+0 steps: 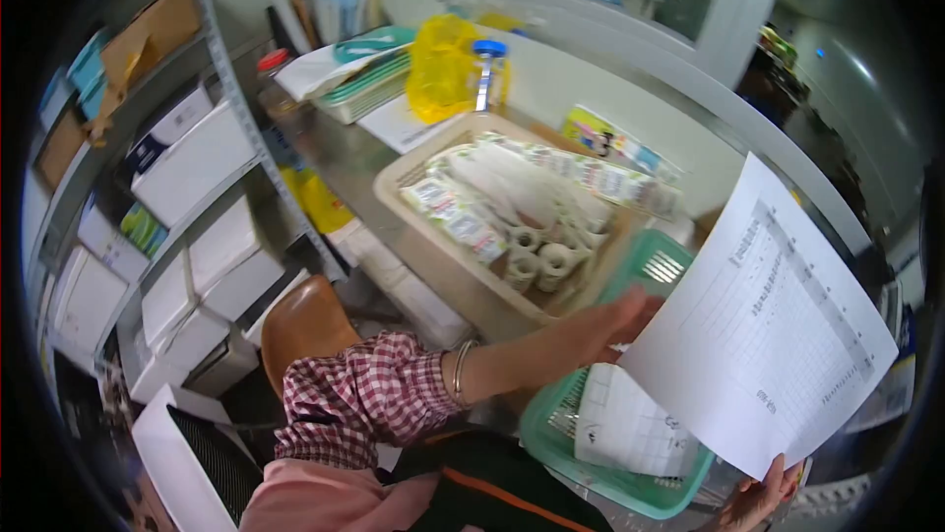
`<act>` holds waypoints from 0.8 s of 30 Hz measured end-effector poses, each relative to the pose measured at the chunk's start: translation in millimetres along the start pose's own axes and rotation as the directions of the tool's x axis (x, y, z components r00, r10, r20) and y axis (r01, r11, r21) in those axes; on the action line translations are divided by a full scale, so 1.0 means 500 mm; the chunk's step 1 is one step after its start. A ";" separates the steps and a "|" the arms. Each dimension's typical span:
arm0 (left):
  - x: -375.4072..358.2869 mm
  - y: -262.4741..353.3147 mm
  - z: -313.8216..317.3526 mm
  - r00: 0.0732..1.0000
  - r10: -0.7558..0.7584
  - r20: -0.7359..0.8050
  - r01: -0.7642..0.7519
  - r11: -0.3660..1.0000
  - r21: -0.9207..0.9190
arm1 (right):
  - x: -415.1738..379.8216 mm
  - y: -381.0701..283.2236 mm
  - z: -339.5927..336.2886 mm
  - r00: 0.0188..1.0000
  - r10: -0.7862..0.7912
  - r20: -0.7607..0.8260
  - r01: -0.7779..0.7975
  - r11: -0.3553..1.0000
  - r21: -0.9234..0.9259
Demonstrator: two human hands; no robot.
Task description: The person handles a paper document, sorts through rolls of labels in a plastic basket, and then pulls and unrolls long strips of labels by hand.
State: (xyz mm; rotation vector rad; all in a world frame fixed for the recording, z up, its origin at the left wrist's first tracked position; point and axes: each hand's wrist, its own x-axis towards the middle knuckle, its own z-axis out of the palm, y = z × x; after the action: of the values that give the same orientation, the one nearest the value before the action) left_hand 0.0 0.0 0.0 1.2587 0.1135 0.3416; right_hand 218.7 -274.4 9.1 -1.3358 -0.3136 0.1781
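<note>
My right hand [758, 500] pinches the lower edge of a printed paper sheet [778, 335], which carries a table of rows and columns. The sheet stands tilted up and curves slightly. My left hand [625, 320] reaches toward the sheet's left edge, its fingers stretched and a little blurred. Its fingertips are hidden behind the paper. Below both hands lies a green plastic basket [615, 493] with white papers [625, 424] in it, partly covered by the sheet.
A beige tray [448, 261] holds label rolls [536, 261] and printed label strips. Behind it are a yellow plastic bag [438, 69] and a blue-capped jar [487, 74]. Shelves with white boxes [202, 163] and a brown chair [310, 320] stand at left.
</note>
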 end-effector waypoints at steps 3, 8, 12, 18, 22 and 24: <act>-0.072 0.087 -0.042 0.996 0.064 0.055 -0.024 0.840 -0.542 | -0.029 -0.025 0.087 0.998 -0.007 0.059 0.019 0.980 -0.196; -0.120 0.065 -0.062 0.909 0.313 -0.275 -0.237 0.932 0.276 | -0.079 -0.032 0.191 0.987 0.023 0.161 0.008 0.982 -0.188; -0.199 0.072 -0.085 0.855 0.202 -0.478 -0.120 0.973 0.198 | -0.069 -0.020 0.180 0.919 0.080 0.385 -0.011 0.984 -0.179; -0.470 -0.023 -0.142 -0.088 0.290 -0.953 -0.512 0.807 0.293 | -0.065 -0.062 0.214 0.942 -0.007 0.336 0.152 0.901 -0.407; -0.683 -0.191 -0.144 -0.430 0.204 -0.879 -0.337 0.867 0.366 | -0.015 -0.043 0.199 0.926 -0.118 0.358 0.183 0.971 -0.153; -0.769 -0.334 -0.144 -0.532 0.173 -0.829 -0.214 0.920 0.329 | -0.007 -0.037 0.215 0.907 -0.112 0.405 0.189 0.970 -0.155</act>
State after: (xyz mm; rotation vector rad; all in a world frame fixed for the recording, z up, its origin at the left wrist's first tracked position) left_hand -350.8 -99.3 -219.3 0.3927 1.5355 1.9372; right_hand 179.6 -180.5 48.0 -1.4550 -0.7917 0.2937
